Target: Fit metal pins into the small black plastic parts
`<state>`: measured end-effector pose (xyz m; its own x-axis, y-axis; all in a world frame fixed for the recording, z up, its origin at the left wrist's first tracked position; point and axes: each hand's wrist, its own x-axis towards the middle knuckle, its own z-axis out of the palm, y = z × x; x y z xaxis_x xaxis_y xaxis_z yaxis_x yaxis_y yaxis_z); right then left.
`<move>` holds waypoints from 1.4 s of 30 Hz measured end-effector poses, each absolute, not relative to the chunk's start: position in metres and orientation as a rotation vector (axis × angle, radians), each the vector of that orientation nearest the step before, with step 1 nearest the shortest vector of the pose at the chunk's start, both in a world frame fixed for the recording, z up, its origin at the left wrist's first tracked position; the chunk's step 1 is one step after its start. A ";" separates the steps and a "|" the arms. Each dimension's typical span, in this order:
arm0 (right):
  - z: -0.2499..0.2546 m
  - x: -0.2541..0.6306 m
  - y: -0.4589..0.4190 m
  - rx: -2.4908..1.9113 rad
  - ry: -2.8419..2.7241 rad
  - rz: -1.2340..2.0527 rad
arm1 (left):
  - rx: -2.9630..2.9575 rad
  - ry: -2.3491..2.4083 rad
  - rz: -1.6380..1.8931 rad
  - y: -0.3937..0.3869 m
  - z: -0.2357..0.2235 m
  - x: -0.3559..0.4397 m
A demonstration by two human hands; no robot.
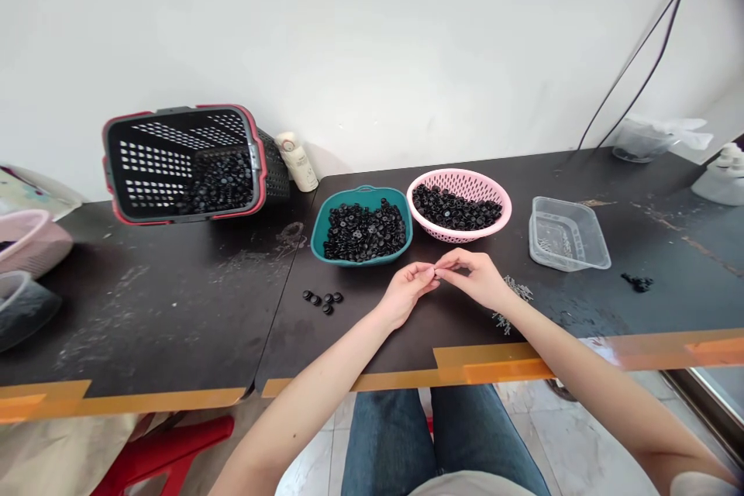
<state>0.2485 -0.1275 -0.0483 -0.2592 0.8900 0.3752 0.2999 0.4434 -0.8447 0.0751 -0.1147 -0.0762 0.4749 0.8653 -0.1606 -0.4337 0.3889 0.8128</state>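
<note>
My left hand and my right hand meet fingertip to fingertip above the table, both pinched closed. Whatever sits between the fingertips is too small to make out. Just behind the hands stand a teal basin full of small black round parts and a pink colander holding similar black parts. A scattered pile of small metal pins lies by my right forearm, which partly hides it. To the left of my left hand, several black round pieces lie loose on the table.
A clear plastic box with some small pieces stands on the right, near a little black heap. At the back left, a tilted black basket holds more black parts beside a white bottle. Orange tape lines the table's front edge.
</note>
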 end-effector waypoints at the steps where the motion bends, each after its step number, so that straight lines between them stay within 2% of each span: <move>1: -0.048 0.247 -0.127 -1.018 -1.713 0.910 | 0.780 0.637 0.902 -0.114 -0.076 0.075; 4: -0.038 0.248 -0.122 -1.045 -1.687 1.043 | 0.766 0.625 0.900 -0.113 -0.075 0.074; 6: -0.024 0.254 -0.111 -1.094 -1.805 0.977 | 0.759 0.629 0.887 -0.111 -0.074 0.074; 9: 0.000 0.267 -0.077 -1.234 -1.932 0.605 | 0.754 0.648 0.875 -0.110 -0.075 0.074; 12: 0.013 0.270 -0.031 -1.577 -2.133 0.296 | 0.765 0.638 0.867 -0.110 -0.075 0.072; 16: 0.011 0.256 0.011 -1.796 -2.370 0.360 | 0.755 0.598 0.850 -0.110 -0.075 0.070; 23: 0.015 0.252 -0.003 -1.676 -2.293 0.332 | 0.747 0.615 0.895 -0.111 -0.075 0.071; 24: 0.014 0.255 -0.014 -1.606 -2.255 0.364 | 0.755 0.626 0.914 -0.112 -0.075 0.072; 27: 0.005 0.256 -0.056 -1.270 -1.773 0.818 | 0.826 0.643 0.969 -0.114 -0.076 0.075; 31: -0.019 0.246 -0.105 -1.084 -1.207 1.302 | 1.048 0.707 1.084 -0.120 -0.075 0.078; 36: -0.044 0.236 -0.119 -1.061 -0.756 1.567 | 1.505 0.930 1.283 -0.136 -0.069 0.076; 42: -0.058 0.228 -0.124 -1.089 -0.668 1.710 | 1.683 1.028 1.330 -0.143 -0.065 0.076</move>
<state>0.2276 -0.1243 -0.0581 -0.1349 0.9222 -0.3625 -0.4324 -0.3840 -0.8159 0.0758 -0.1426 -0.0655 0.1393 0.9131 0.3831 0.1406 -0.4012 0.9051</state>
